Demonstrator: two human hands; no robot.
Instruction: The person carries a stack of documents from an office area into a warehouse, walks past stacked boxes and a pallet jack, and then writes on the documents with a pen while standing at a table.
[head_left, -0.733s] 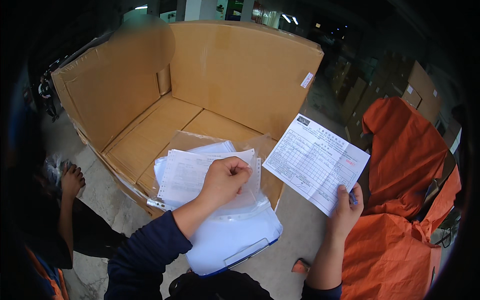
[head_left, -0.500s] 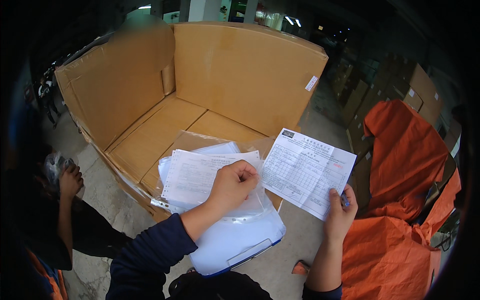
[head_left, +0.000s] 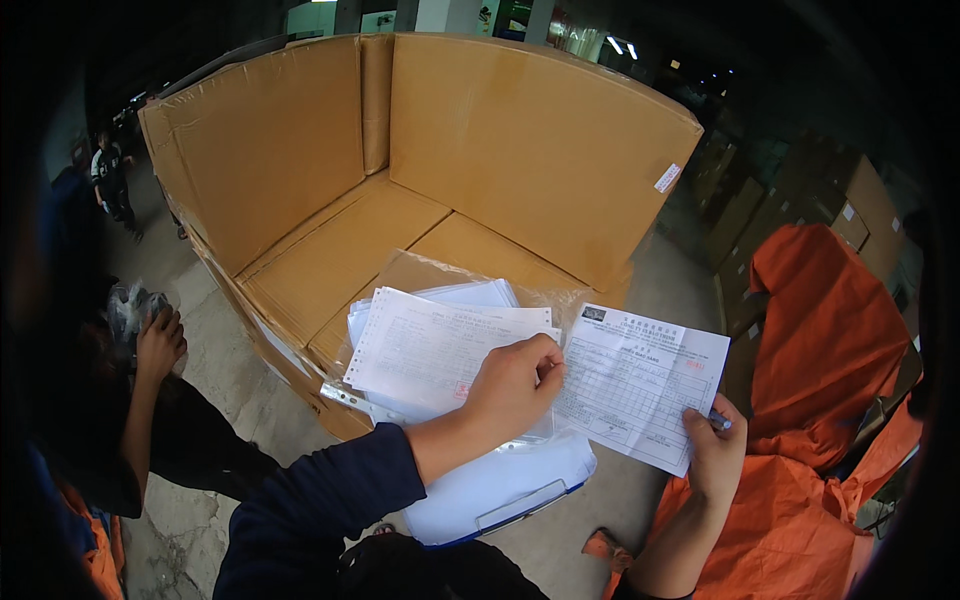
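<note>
- We hold a paper form [head_left: 640, 390] in our right hand [head_left: 716, 445], to the right of the clipboard [head_left: 545, 506]; the thumb presses on the sheet's lower right corner, with the fingers curled behind.
- In that same hand we also keep a blue pen [head_left: 719, 420], its end poking out past the thumb.
- Our left hand [head_left: 515, 383] is loosely curled just beyond the clipboard, over the right part of the printed sheets [head_left: 430, 345] and near the form's left edge; we cannot tell whether its fingertips grip anything.
- Those sheets, with punched edges and a red stamp, lie beyond the clipboard with a clear plastic sleeve [head_left: 410, 272].
- Farther beyond the clipboard we see large brown cartons [head_left: 540, 130], two standing upright.
- Well right of the clipboard drapes an orange tarp [head_left: 830, 330].
- Well left of the clipboard, a co-worker's hand [head_left: 160, 345] holds some clear plastic [head_left: 127, 308].
</note>
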